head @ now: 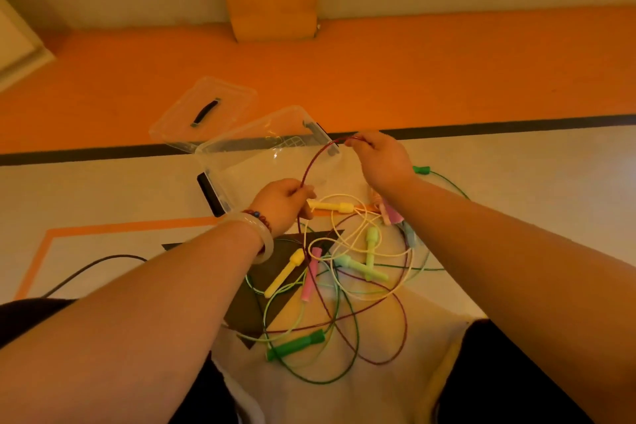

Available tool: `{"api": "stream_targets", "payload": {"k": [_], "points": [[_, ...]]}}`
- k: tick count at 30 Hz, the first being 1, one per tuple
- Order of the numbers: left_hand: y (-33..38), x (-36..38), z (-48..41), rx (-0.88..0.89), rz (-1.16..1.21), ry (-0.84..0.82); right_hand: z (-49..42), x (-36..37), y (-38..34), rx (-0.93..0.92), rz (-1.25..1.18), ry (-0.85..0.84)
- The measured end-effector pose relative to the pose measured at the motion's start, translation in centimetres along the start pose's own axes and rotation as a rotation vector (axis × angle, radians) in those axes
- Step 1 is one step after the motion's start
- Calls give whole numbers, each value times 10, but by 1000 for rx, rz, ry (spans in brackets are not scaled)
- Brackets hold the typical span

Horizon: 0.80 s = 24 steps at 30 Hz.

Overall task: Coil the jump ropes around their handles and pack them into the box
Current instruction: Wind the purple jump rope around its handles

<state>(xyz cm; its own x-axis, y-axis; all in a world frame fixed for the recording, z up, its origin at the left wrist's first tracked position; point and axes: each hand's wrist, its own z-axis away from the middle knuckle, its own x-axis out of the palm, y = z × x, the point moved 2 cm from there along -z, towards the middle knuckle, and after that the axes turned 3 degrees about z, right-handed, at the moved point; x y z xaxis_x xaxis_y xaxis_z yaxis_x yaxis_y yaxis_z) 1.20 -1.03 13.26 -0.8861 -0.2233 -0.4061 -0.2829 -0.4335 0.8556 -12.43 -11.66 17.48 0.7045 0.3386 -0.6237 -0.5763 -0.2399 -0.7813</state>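
Observation:
A dark red rope (pixel 311 162) arcs in the air between my hands. My left hand (pixel 284 201) pinches its lower end, and my right hand (pixel 382 158) pinches the upper end over the clear plastic box (pixel 241 155). The box stands open just beyond my hands. On the floor below lies a tangle of several jump ropes: yellow handles (pixel 330 206) (pixel 284 274), a pink handle (pixel 309 280), pale green handles (pixel 371 251), a dark green handle (pixel 296 345) near me and another (pixel 421 169) at the right.
The box's clear lid (pixel 203 113) with a dark grip lies on the orange floor behind the box. A black cable (pixel 99 263) runs across the floor at the left. My dark-clothed knees frame the pile at both bottom corners.

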Motion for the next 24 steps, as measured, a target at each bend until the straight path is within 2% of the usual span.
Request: {"api": "stream_targets", "payload": {"k": [2, 4, 7, 12, 15, 17, 20, 22, 24], "points": [[7, -21, 7, -6, 113, 83, -5, -19, -5, 79, -15, 9], [19, -38, 12, -7, 157, 155, -9, -31, -7, 128, 109, -20], [43, -52, 20, 83, -3, 143, -4, -37, -15, 148, 259, -138], [77, -47, 43, 229, -196, 53, 29, -36, -42, -75, 193, -347], [82, -37, 50, 278, -231, 34, 41, -33, -47, -160, -20, -414], [83, -29, 51, 297, -221, 33, 48, -31, -48, -152, -67, -368], [80, -24, 52, 312, -198, -2, 50, -29, -46, -186, 46, -250], [77, -28, 48, 256, -141, -29, 48, -31, -47, -197, 63, -179], [70, -41, 44, 130, -57, -76, 43, -37, -46, -143, -29, -76]]}}
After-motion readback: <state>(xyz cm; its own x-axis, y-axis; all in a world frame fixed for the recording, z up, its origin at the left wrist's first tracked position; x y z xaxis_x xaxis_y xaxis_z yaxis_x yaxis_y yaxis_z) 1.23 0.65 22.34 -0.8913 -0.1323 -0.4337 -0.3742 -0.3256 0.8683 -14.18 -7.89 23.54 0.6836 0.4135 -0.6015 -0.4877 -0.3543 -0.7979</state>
